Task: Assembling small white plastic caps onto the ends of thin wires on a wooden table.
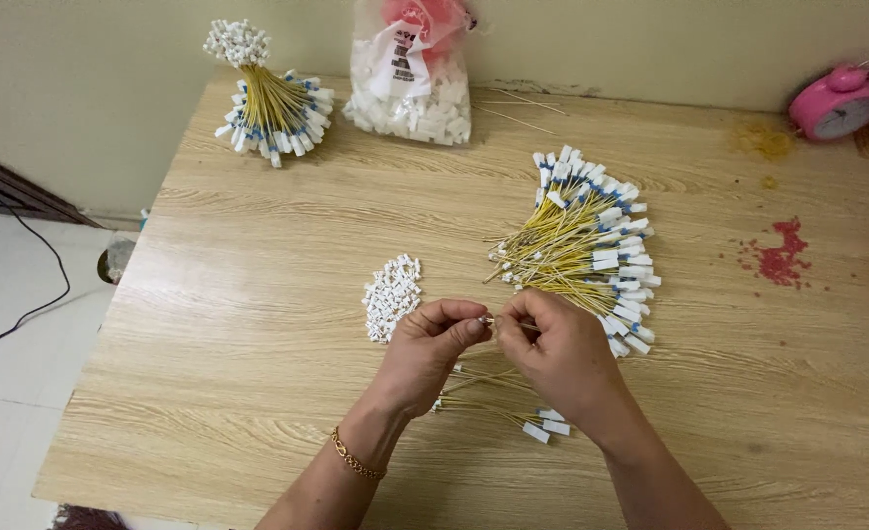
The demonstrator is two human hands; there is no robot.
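Both hands, the left hand [432, 339] and right hand [552, 344], are pinching one thin yellow wire [513, 324] between fingertips, seemingly fitting a small white connector from the little pile [392, 294] on the surface [258, 294], which needs fine alignment.

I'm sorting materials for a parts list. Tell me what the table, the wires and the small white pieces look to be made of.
Table: likely wood-grain laminate, pale and matte, judging by its even printed-looking grain.
Wires: thin yellow leads, probably plastic-insulated, with white and blue end pieces.
Small white pieces: seemingly moulded plastic, uniform and opaque.
The left hand and right hand pinch one wire between them.
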